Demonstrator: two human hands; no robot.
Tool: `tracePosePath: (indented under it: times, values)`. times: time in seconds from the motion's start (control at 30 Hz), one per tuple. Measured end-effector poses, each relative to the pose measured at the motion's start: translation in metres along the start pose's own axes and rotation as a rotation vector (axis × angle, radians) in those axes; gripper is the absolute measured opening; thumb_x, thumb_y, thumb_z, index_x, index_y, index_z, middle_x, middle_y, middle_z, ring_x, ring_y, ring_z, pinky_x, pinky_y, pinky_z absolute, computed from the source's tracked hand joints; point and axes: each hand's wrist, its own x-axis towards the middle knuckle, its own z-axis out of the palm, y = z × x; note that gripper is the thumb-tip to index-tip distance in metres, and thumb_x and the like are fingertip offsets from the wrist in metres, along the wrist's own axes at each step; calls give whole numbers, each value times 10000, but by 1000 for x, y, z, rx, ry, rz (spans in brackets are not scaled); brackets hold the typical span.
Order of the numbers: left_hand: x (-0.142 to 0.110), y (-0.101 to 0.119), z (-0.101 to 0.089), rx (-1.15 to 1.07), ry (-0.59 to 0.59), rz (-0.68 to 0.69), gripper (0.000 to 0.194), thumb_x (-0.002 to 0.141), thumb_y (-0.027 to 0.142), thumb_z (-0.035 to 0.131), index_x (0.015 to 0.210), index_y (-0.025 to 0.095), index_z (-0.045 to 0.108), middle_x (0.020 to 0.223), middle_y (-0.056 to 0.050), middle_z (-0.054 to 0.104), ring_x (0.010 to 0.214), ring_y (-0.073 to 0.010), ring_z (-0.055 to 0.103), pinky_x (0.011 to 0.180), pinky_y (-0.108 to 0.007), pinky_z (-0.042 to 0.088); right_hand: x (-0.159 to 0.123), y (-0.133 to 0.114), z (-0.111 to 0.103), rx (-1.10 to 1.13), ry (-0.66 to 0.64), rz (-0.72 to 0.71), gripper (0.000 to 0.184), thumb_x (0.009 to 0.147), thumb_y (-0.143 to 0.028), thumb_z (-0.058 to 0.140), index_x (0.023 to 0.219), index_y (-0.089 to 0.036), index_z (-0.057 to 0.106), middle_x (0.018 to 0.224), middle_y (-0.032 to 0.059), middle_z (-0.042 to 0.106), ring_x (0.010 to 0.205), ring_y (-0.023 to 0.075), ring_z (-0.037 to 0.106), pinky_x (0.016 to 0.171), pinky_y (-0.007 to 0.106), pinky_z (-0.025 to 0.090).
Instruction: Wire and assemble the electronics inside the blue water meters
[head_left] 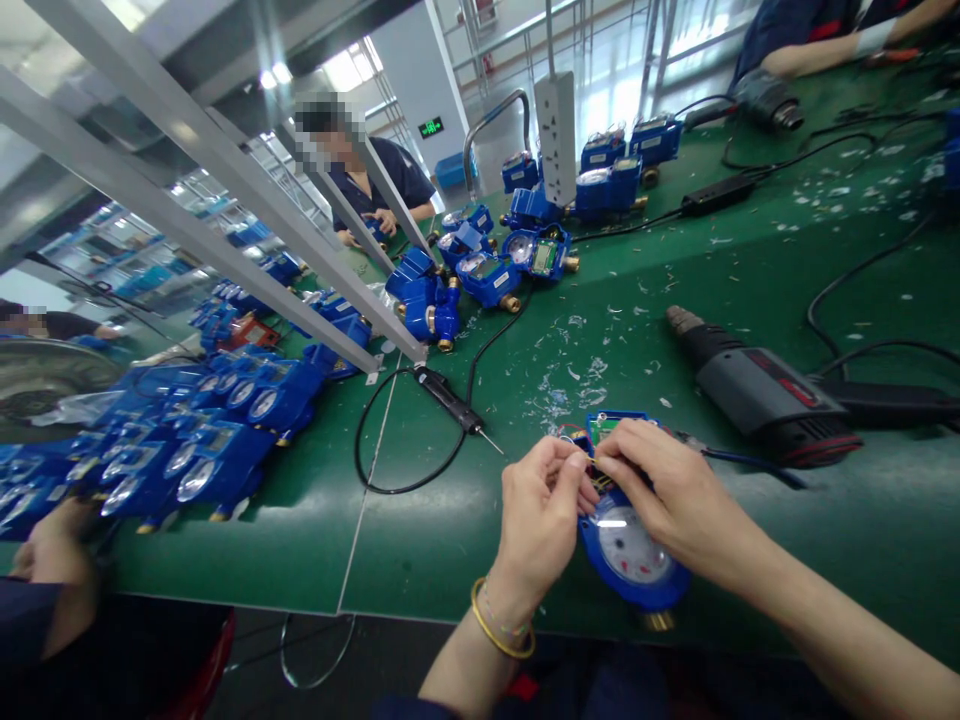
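**Q:** Where are the person's arms?

**A:** Both are bare and reach forward, converging low in the view. The left forearm [471, 685] rises from the bottom edge, and the right forearm [840, 640] slants in from the lower right corner.

**Q:** And the hands?

**A:** They sit close together. The left hand [538, 520] stands nearly upright, its fingers curled inward toward the thumb in a pinch. The right hand [671, 490] tilts back-upward, its fingers stretched leftward, their tips almost meeting the left hand's fingertips.

L hand [540, 520] & R hand [675, 490] at top of blue water meter [634, 560], PCB [602, 428] exposed; elec. drill [765, 395] nearby, R side.
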Motion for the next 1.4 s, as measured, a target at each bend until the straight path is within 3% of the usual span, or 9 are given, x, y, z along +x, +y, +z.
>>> tracePosePath:
  times: [0.17, 0.33, 0.53, 0.67, 0.8, 0.93, 1.07, 1.2, 1.4]
  values:
    - [3, -4, 2, -59, 3, 16, 222, 952, 330, 485, 828, 160, 556, 583, 27, 593, 501, -81, 550, 520, -177, 458, -1, 1, 1, 0, 15, -16, 242, 981, -196, 416, 761, -182, 516, 778, 22, 552, 754, 151, 479, 708, 296, 358]
    - [5, -3, -8, 63, -86, 77, 236, 972, 316, 440, 977, 153, 609, 633, 7, 628, 558, -105, 605, 562, -199, 498, -1, 2, 0, -24, 23, -14, 249, 977, -187, 408, 749, -185, 510, 775, 26, 561, 757, 152, 492, 708, 292, 370]
    - [3, 3, -18, 690, 58, 499, 132, 913, 262, 590, 939, 202, 706, 967, -46, 674, 643, -80, 578, 636, -200, 485, 0, 2, 1, -76, 12, -13, 227, 973, -196, 405, 796, -184, 546, 803, 35, 580, 783, 161, 514, 717, 298, 383]
    - [2, 5, -18, 1006, 46, 716, 177, 948, 207, 515, 915, 192, 688, 897, -44, 670, 769, -128, 613, 732, -234, 488, 0, 3, 1, -102, -7, -11, 221, 969, -189, 401, 787, -186, 527, 803, 37, 568, 784, 168, 500, 720, 309, 370]
    - [-2, 7, -8, 1045, 70, 636, 142, 902, 159, 545, 811, 179, 653, 745, -21, 656, 705, -143, 601, 667, -241, 460, -1, 2, 6, -103, -25, -4, 216, 971, -190, 395, 787, -181, 509, 805, 44, 545, 792, 180, 469, 725, 319, 357]
    - [-1, 4, -1, 857, 167, 379, 135, 803, 118, 603, 688, 186, 620, 637, 23, 605, 562, -94, 539, 558, -208, 406, -2, 2, 10, -128, -19, -14, 216, 970, -184, 390, 791, -176, 511, 806, 53, 532, 786, 185, 451, 723, 328, 348]
    - [4, -2, -10, 588, 332, 233, 107, 793, 149, 603, 697, 177, 642, 591, 31, 609, 526, -89, 546, 539, -194, 430, -3, 4, 5, -110, 63, -17, 217, 978, -189, 389, 782, -182, 484, 802, 47, 536, 780, 174, 460, 722, 318, 352]
    - [2, 1, -21, 406, 246, 268, 120, 854, 250, 634, 798, 174, 709, 694, 2, 691, 596, -99, 596, 587, -200, 472, -4, 5, 0, -57, 60, -25, 197, 974, -189, 422, 791, -185, 494, 789, 29, 547, 766, 159, 472, 715, 304, 353]
    - [1, 8, -17, 517, 67, 415, 81, 865, 217, 655, 891, 173, 718, 799, -21, 678, 628, -97, 576, 612, -213, 473, -4, 4, 0, -31, 64, -40, 185, 966, -190, 439, 800, -184, 518, 801, 28, 563, 776, 156, 496, 725, 299, 373]
